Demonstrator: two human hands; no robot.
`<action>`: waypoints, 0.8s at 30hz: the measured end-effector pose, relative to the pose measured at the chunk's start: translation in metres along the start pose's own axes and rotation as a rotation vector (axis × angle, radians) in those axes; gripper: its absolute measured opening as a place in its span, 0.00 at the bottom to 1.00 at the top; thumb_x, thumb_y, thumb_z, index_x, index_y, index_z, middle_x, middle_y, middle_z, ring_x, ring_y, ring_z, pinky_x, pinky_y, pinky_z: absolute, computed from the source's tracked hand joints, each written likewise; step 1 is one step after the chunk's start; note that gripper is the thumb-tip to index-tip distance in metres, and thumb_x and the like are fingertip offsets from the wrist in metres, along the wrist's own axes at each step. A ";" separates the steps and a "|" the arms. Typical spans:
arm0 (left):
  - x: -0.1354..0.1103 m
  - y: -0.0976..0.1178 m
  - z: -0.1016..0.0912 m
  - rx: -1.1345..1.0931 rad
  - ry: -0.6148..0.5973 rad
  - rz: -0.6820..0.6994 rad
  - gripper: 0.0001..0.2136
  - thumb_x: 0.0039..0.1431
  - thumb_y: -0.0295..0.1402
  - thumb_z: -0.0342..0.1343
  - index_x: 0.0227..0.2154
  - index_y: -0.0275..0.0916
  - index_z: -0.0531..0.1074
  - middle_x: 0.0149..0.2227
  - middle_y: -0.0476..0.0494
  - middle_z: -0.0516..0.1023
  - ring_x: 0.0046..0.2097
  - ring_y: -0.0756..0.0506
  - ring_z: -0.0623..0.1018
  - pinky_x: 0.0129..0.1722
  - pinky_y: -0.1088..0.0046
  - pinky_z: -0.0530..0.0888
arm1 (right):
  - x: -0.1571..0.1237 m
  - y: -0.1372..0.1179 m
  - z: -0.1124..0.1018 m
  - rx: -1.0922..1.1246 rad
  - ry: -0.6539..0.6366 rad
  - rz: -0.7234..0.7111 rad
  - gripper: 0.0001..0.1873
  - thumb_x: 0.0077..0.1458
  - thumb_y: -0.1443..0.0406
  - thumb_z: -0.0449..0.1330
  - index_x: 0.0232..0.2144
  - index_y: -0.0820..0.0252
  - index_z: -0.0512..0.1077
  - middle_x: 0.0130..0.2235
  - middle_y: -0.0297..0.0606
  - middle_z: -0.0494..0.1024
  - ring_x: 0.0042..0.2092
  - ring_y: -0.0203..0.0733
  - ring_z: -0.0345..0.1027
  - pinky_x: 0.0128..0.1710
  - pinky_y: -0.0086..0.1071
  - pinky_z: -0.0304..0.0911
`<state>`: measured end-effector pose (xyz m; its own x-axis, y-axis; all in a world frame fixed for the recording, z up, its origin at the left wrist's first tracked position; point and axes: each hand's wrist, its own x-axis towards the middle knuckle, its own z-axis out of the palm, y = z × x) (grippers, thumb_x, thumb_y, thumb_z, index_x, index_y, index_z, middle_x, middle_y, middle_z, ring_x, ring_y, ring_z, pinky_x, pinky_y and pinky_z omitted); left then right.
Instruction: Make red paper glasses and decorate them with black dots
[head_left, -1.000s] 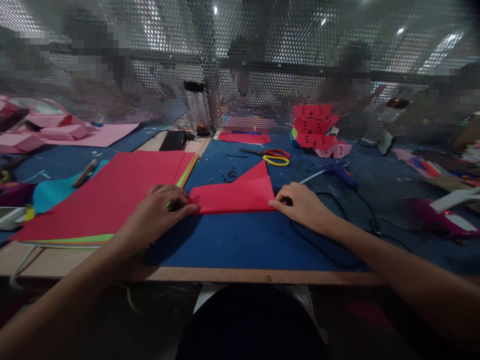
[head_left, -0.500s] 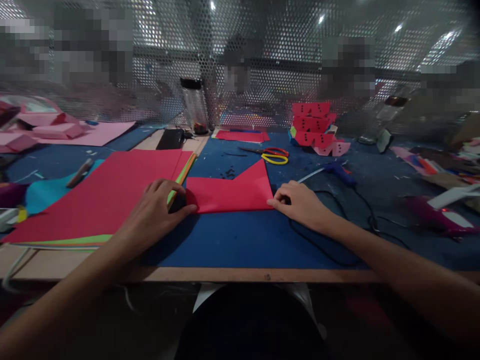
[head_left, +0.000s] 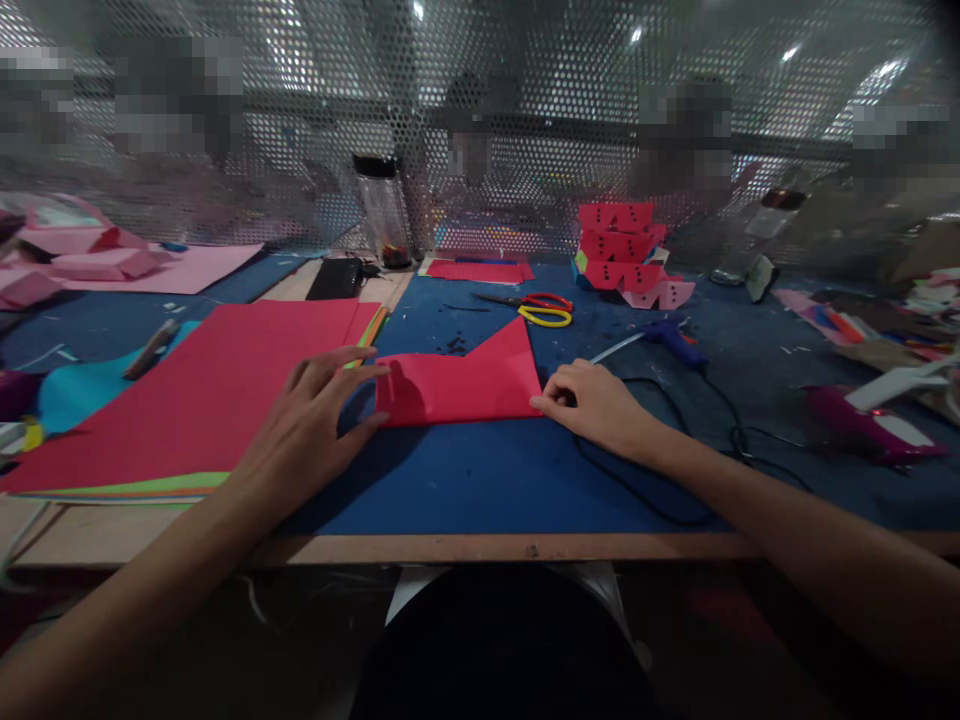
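A folded piece of red paper (head_left: 465, 385) lies on the blue table mat in front of me, with a pointed flap rising at its upper right. My left hand (head_left: 319, 415) is at its left end, fingers spread; the forefinger and thumb tips touch that edge near its top and bottom. The paper bends slightly there and carries the hand's shadow. At the lower right corner, my right hand (head_left: 596, 408) pinches the paper between thumb and curled fingers. Beyond the paper lie scissors (head_left: 546, 316) with red and yellow handles.
Large red sheets (head_left: 217, 390) are stacked on the left. A blue glue gun (head_left: 675, 345) with a black cord lies right of my right hand. Farther back stand a clear bottle (head_left: 382, 215) and red dotted paper pieces (head_left: 619, 245). A purple tool (head_left: 874, 425) lies far right.
My left hand has opened wider, its forefinger straightening along the paper's left end, which now bends a little. My right hand keeps its pinch at the corner.
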<state>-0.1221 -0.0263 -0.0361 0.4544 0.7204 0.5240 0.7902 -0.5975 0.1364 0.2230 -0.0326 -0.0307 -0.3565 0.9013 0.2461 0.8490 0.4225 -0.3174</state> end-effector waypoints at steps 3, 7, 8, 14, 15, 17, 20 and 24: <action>0.000 0.000 0.000 -0.061 -0.057 0.145 0.14 0.65 0.30 0.50 0.53 0.44 0.69 0.55 0.41 0.73 0.58 0.39 0.71 0.59 0.53 0.68 | 0.000 0.000 0.000 -0.008 0.000 -0.008 0.14 0.60 0.57 0.59 0.26 0.58 0.73 0.29 0.35 0.75 0.35 0.40 0.63 0.37 0.34 0.55; -0.003 -0.001 0.000 -0.069 -0.111 0.223 0.15 0.67 0.27 0.46 0.51 0.43 0.72 0.53 0.43 0.77 0.55 0.42 0.74 0.56 0.59 0.70 | 0.001 0.000 0.000 -0.015 -0.005 -0.006 0.15 0.60 0.56 0.59 0.25 0.58 0.73 0.29 0.36 0.76 0.35 0.40 0.63 0.37 0.34 0.54; -0.004 -0.001 0.000 -0.057 -0.129 0.217 0.15 0.67 0.28 0.46 0.51 0.43 0.72 0.52 0.44 0.77 0.54 0.42 0.75 0.55 0.59 0.71 | 0.001 0.000 0.000 -0.016 -0.006 -0.006 0.15 0.60 0.56 0.59 0.25 0.58 0.73 0.29 0.36 0.76 0.35 0.40 0.63 0.37 0.34 0.54; -0.008 0.004 -0.001 -0.026 -0.163 0.181 0.15 0.66 0.35 0.50 0.53 0.45 0.72 0.52 0.46 0.78 0.52 0.41 0.77 0.53 0.60 0.72 | 0.000 0.000 0.001 -0.020 0.008 -0.015 0.15 0.60 0.56 0.59 0.25 0.58 0.73 0.29 0.35 0.76 0.35 0.40 0.63 0.37 0.33 0.54; -0.007 0.005 -0.001 -0.026 -0.165 0.184 0.15 0.66 0.36 0.51 0.53 0.46 0.72 0.52 0.46 0.78 0.52 0.41 0.77 0.54 0.60 0.71 | 0.000 0.000 0.001 -0.019 0.011 -0.016 0.15 0.60 0.57 0.59 0.25 0.58 0.73 0.29 0.35 0.75 0.35 0.40 0.62 0.37 0.33 0.54; -0.007 0.007 -0.002 -0.020 -0.169 0.196 0.16 0.66 0.37 0.51 0.54 0.47 0.72 0.52 0.45 0.78 0.52 0.40 0.76 0.54 0.59 0.71 | 0.000 0.000 0.001 -0.017 0.012 -0.016 0.14 0.60 0.57 0.59 0.25 0.59 0.73 0.28 0.35 0.75 0.35 0.39 0.62 0.37 0.33 0.54; -0.007 0.009 -0.004 -0.003 -0.176 0.222 0.17 0.66 0.38 0.52 0.56 0.48 0.71 0.53 0.45 0.78 0.52 0.39 0.76 0.54 0.57 0.71 | 0.001 0.000 0.001 -0.013 0.008 -0.009 0.14 0.59 0.57 0.60 0.25 0.59 0.73 0.28 0.35 0.76 0.35 0.40 0.62 0.37 0.33 0.55; -0.007 0.010 -0.006 0.020 -0.186 0.259 0.18 0.65 0.39 0.52 0.57 0.48 0.70 0.54 0.44 0.76 0.52 0.38 0.76 0.52 0.55 0.71 | 0.001 -0.001 0.000 -0.009 -0.004 0.005 0.15 0.60 0.57 0.59 0.25 0.59 0.73 0.29 0.36 0.76 0.35 0.40 0.63 0.36 0.33 0.55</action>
<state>-0.1198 -0.0389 -0.0335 0.7070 0.5986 0.3765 0.6459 -0.7634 0.0008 0.2216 -0.0326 -0.0298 -0.3537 0.9039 0.2406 0.8545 0.4169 -0.3100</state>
